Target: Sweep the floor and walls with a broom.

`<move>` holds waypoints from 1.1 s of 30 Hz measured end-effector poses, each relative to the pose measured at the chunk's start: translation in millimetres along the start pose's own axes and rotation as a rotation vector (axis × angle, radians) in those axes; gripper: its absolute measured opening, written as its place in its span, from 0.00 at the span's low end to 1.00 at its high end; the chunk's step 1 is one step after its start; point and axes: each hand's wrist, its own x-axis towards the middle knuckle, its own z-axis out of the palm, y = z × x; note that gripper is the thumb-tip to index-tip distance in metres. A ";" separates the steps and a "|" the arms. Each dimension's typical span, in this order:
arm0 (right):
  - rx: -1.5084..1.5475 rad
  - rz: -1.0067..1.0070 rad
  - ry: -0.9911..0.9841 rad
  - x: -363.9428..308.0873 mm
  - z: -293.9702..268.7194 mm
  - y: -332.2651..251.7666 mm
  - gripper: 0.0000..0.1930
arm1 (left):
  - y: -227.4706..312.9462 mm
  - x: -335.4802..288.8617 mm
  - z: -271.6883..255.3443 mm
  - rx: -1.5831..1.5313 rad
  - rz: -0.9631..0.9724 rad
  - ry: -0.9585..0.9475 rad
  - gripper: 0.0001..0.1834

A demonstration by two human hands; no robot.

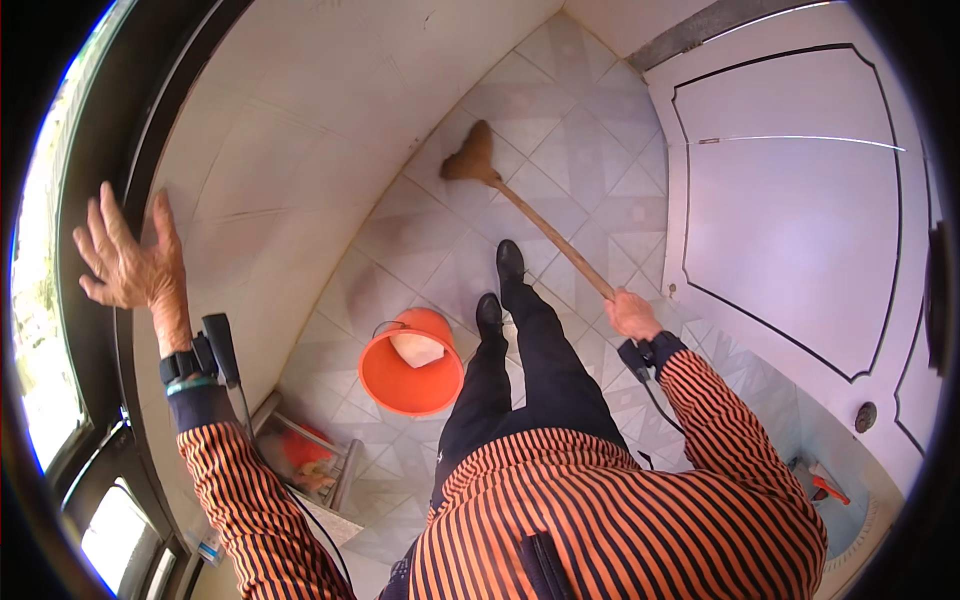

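Note:
My right hand [632,314] is wrapped round the end of the wooden handle of a broom [552,232]. Its brown bristle head rests on the tiled floor near the foot of the left wall, ahead of my shoes. Raised at the far left, my left hand [128,252] has its fingers spread and holds nothing. It is nearest to the dark window frame; whether the palm touches the frame or wall I cannot tell. Left of my legs stands an orange bucket [411,388] with something whitish inside.
A white door [790,200] with dark trim stands along the right. To the left runs a pale tiled wall [290,150]. Below the bucket is a small shelf or crate [310,462] with reddish things in it. A light blue tub [835,505] sits at lower right.

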 end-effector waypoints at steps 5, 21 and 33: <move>0.072 -0.118 0.059 -87.5 -7.7 -10.6 0.14 | -22.4 -10.2 -10.2 0.012 -0.029 -0.021 0.30; -0.699 -0.728 0.159 90.5 -63.8 -119.6 0.14 | -25.9 -31.9 6.8 0.142 0.018 0.000 0.29; -0.221 -0.148 0.162 27.2 -81.6 104.0 0.17 | 5.4 -16.1 -6.7 0.075 0.016 -0.045 0.31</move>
